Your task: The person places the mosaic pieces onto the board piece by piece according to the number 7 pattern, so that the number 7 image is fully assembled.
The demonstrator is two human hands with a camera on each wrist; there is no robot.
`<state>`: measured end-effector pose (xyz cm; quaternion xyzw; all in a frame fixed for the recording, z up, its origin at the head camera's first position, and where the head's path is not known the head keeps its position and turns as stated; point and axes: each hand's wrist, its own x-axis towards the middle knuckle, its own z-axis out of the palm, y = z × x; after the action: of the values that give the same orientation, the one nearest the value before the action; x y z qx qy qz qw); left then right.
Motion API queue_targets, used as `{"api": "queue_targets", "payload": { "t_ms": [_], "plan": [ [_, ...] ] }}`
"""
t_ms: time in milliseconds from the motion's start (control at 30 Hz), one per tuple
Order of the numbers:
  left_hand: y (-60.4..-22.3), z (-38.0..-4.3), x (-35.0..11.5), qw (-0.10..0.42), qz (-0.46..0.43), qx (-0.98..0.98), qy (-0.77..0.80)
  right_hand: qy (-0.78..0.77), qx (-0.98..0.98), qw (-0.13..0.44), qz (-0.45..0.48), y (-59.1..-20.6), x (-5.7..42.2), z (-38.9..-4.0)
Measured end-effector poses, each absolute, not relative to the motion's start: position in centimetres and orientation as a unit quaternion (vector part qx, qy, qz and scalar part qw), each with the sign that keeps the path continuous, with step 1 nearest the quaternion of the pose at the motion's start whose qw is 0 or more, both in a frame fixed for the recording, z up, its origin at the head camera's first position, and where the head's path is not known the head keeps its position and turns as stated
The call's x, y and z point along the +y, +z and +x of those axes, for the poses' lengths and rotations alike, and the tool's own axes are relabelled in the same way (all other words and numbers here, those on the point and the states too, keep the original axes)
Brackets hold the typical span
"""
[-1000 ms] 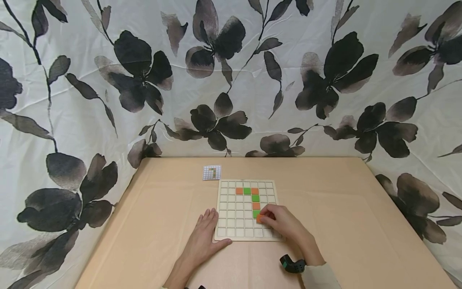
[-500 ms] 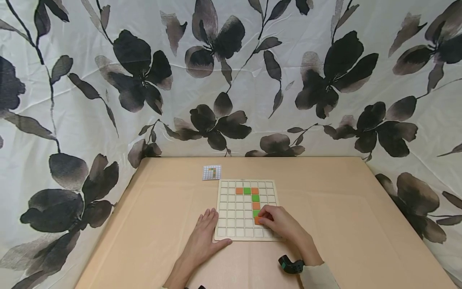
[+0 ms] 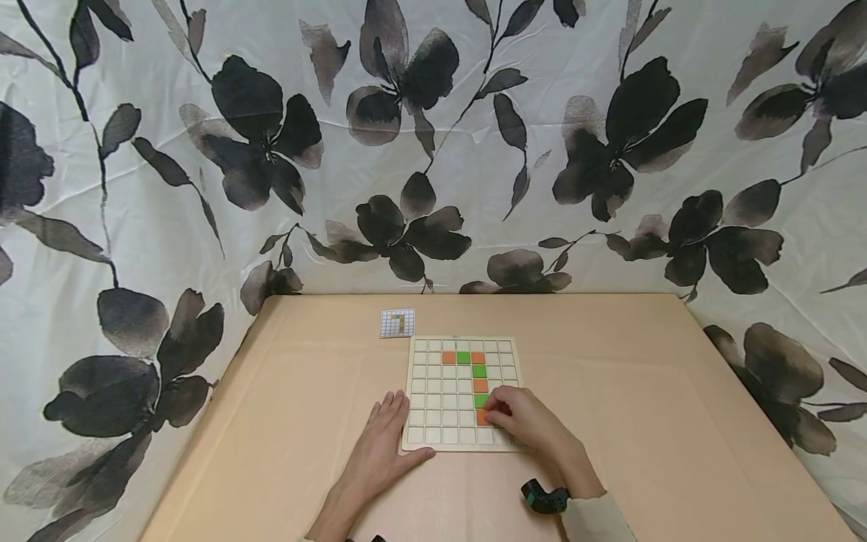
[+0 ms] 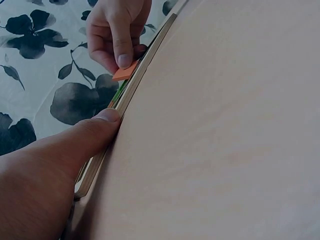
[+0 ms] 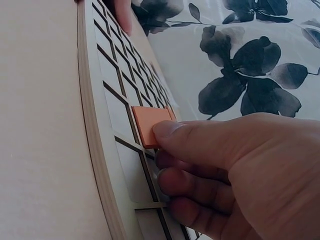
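A pale wooden board [image 3: 433, 421] with a grid of square cells lies in the head view. My right hand [image 3: 531, 423] pinches an orange square tile [image 5: 146, 122] between thumb and fingers. In the right wrist view the tile is slightly tilted, close over the cells; in the head view it sits just below a green tile [image 3: 480, 400]. More orange and green tiles fill a row and a column above it. My left hand [image 3: 382, 448] lies along the board's left side, fingers extended, its thumb [image 4: 102, 120] against the front edge.
A small card [image 3: 397, 324] printed with a coloured grid lies behind the board's left corner. The wooden table [image 3: 609, 354] ends at a floral cloth [image 3: 501, 150] behind. A black device [image 3: 545, 497] sits at my right wrist.
My right hand has brought the orange tile slightly toward me and left, into line below the lowest green tile. My left hand has stayed in place.
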<state>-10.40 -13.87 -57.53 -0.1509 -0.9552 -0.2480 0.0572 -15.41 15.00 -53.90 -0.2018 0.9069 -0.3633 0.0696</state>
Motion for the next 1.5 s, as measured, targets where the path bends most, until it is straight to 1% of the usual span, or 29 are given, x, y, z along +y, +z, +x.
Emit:
{"api": "queue_targets", "payload": {
  "t_ms": [300,533,800,1267,1500],
  "plan": [
    [-57.48,-10.37,-13.89,0.057,-0.151,-0.954,-0.253,-0.358,0.907,0.05,-0.217,-54.0,14.99,-15.36],
    [-57.54,-10.37,-13.91,0.058,-0.151,-0.955,-0.249,-0.347,0.904,0.034,-0.248,-54.17,14.98,-15.43],
    [-57.56,-10.32,-13.84,0.06,-0.151,-0.955,-0.249,-0.347,0.905,0.042,-0.242,-54.22,14.95,-15.5],
    [-57.39,-10.37,-13.76,0.056,-0.147,-0.955,-0.25,-0.33,0.913,0.036,-0.235,-53.96,14.8,-15.4],
    [-57.21,-10.33,-13.71,0.06,-0.148,-0.953,-0.256,-0.334,0.917,0.053,-0.211,-53.64,14.63,-15.23]
  ]
}}
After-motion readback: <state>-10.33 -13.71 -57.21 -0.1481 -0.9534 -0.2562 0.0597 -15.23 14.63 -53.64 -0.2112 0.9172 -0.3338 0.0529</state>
